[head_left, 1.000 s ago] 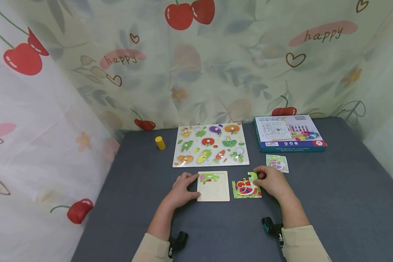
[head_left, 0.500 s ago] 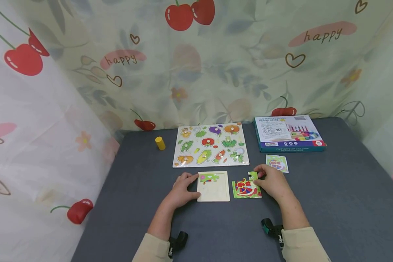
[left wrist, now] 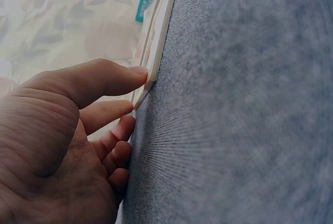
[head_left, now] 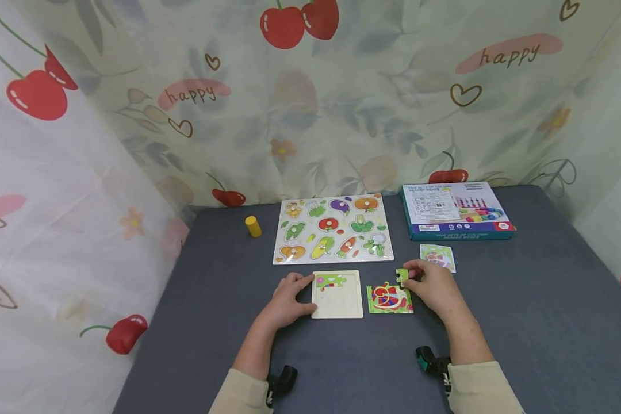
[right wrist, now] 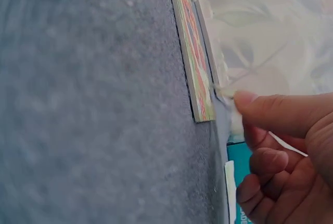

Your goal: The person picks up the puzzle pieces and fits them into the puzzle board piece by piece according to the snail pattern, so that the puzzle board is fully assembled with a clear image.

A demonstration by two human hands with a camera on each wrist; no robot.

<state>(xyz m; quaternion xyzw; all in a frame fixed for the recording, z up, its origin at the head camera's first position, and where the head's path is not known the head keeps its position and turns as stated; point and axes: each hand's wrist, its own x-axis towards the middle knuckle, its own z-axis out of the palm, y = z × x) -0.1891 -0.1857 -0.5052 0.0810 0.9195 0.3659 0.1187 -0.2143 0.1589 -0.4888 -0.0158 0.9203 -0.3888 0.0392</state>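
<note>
A pale wooden puzzle frame [head_left: 338,302] lies flat mid-table, with a few joined green and red jigsaw pieces [head_left: 330,280] in its upper left part. At the frame's left edge, the thumb and index finger of my left hand [head_left: 288,299] touch it, spread apart; the left wrist view shows the thumb on its rim [left wrist: 152,60]. Right of the frame lies a block of colourful jigsaw pieces [head_left: 388,299]. My right hand [head_left: 433,287] pinches a green jigsaw piece [head_left: 401,276] above that block's upper right corner. In the right wrist view, the piece [right wrist: 225,92] shows only as a thin edge.
Behind the frame lies a vegetable picture board [head_left: 333,230]. A yellow cylinder [head_left: 253,226] stands to its left. At the back right is a boxed bead set [head_left: 457,213], with a small picture card [head_left: 439,256] in front, partly behind my right hand.
The right hand has lifted the green piece off the block's upper right corner and moved slightly right with it. My left hand and the frame have stayed in place.
</note>
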